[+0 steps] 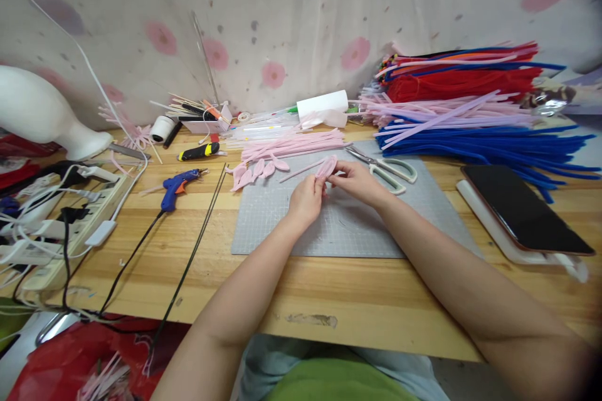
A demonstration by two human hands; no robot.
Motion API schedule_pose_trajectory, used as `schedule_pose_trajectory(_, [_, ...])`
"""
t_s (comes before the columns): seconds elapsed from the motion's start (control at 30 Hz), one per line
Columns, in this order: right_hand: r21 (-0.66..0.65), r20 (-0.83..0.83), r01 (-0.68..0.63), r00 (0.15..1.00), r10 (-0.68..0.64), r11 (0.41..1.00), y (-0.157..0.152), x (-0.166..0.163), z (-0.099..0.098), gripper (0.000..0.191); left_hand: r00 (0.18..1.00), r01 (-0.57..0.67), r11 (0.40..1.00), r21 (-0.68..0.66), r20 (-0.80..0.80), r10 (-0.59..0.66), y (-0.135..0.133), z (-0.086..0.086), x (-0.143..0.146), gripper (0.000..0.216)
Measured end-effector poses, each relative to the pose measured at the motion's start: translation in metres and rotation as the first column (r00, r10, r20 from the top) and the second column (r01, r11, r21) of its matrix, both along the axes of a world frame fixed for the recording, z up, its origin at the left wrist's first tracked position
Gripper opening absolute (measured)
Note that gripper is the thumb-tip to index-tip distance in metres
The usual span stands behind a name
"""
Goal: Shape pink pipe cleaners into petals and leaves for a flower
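Note:
Above the grey cutting mat (268, 225), my left hand (306, 200) pinches a looped pink pipe cleaner (328, 166) near its lower end. My right hand (355, 182) has its fingers closed on the same loop from the right side. Fingers partly cover the lower part of the loop. A single straight pink pipe cleaner (298, 171) lies on the mat to the left of the loop. Several pink petal-shaped pieces (258, 170) rest at the mat's upper left. Scissors (388, 169) with pale handles lie just beyond my right hand.
A blue glue gun (177, 188) and thin dark rods (197, 238) lie to the left, near a cabled power strip (84, 232). Behind the mat are pink pipe cleaners (291, 143); blue bundles (480, 144) fill the back right. A phone (527, 207) lies at right.

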State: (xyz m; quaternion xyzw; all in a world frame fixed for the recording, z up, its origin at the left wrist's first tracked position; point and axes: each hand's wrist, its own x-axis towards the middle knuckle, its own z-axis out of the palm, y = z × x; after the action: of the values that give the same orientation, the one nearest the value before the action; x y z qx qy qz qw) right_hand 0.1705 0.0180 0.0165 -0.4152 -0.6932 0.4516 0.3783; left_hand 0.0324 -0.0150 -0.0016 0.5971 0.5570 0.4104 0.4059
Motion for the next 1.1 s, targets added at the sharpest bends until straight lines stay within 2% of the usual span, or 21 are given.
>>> schedule_pose_trajectory(0.13, [-0.058,-0.101,-0.090,0.991,0.084,0.994,-0.004,0.000,0.004,0.020,0.995,-0.042,0.997,0.069,-0.085,0.048,-0.004,0.008,0.000,0.027])
schedule_pose_trajectory(0.23, [-0.042,-0.103,-0.036,0.994,0.032,0.998,-0.004,0.000,0.003,0.027,0.995,0.032,0.998,0.060,-0.091,-0.027,-0.003,0.007,-0.001,0.031])
schedule_pose_trajectory(0.33, [-0.021,-0.059,0.004,0.998,-0.005,1.000,-0.004,-0.001,0.002,0.030,0.995,0.096,0.995,0.021,-0.016,-0.096,0.001,0.004,-0.005,0.032])
schedule_pose_trajectory(0.47, [0.008,0.008,0.016,1.000,-0.016,1.000,-0.004,-0.001,0.004,0.029,0.977,0.110,0.993,-0.036,0.190,-0.101,0.007,0.004,-0.011,0.021])
schedule_pose_trajectory(0.6, [0.010,0.030,0.044,0.999,-0.044,0.999,-0.003,-0.001,0.003,0.026,0.896,0.157,0.976,-0.148,0.437,-0.078,0.007,0.008,-0.011,0.024])
schedule_pose_trajectory(0.67, [-0.007,0.009,0.050,0.999,-0.050,0.999,-0.003,-0.002,0.003,0.026,0.860,0.169,0.965,-0.201,0.508,-0.045,0.006,0.010,-0.010,0.024])
schedule_pose_trajectory(0.87, [-0.219,-0.151,0.037,0.986,-0.071,0.975,-0.002,-0.004,-0.005,0.029,0.848,0.109,0.965,-0.236,0.529,0.034,0.005,0.011,-0.006,0.025])
schedule_pose_trajectory(1.0, [-0.214,-0.152,0.126,0.975,-0.160,0.969,-0.001,-0.010,-0.010,0.028,0.855,0.106,0.959,-0.264,0.516,0.048,0.005,0.012,-0.005,0.023])
schedule_pose_trajectory(1.1, [-0.188,-0.147,0.118,0.978,-0.147,0.975,-0.001,-0.011,-0.009,0.027,0.847,0.099,0.961,-0.259,0.529,0.055,0.005,0.014,-0.006,0.020])
